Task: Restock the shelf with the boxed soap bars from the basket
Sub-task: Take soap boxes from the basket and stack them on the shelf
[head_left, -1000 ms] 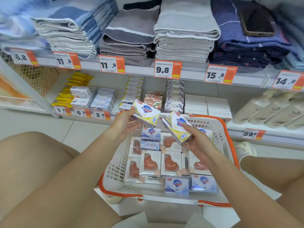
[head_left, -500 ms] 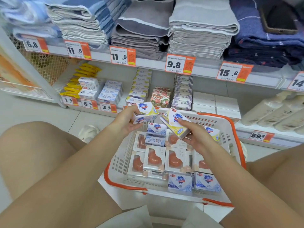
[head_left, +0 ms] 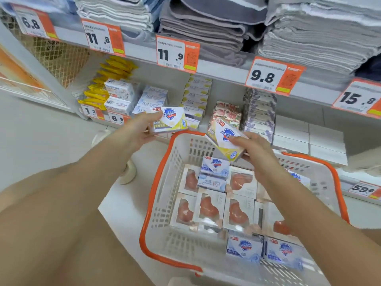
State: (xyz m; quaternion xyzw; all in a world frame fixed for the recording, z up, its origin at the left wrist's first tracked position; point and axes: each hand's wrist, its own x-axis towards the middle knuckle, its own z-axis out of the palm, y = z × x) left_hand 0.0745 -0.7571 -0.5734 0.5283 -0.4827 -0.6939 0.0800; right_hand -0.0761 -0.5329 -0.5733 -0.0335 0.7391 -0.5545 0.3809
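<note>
Head view: left hand (head_left: pixel 136 132) grips one yellow Safeguard soap box (head_left: pixel 169 120) before the lower shelf (head_left: pixel 222 83); right hand (head_left: pixel 254 148) grips a second yellow soap box (head_left: pixel 225 141) above the white basket (head_left: pixel 165 182) holding more boxes.

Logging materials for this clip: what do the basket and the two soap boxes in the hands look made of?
Basket: moulded white plastic, slotted walls, orange rim; looks rigid.
Soap boxes, one in the left hand, one in the right hand: printed card, probably, with crisp folded edges and a light sheen.
</note>
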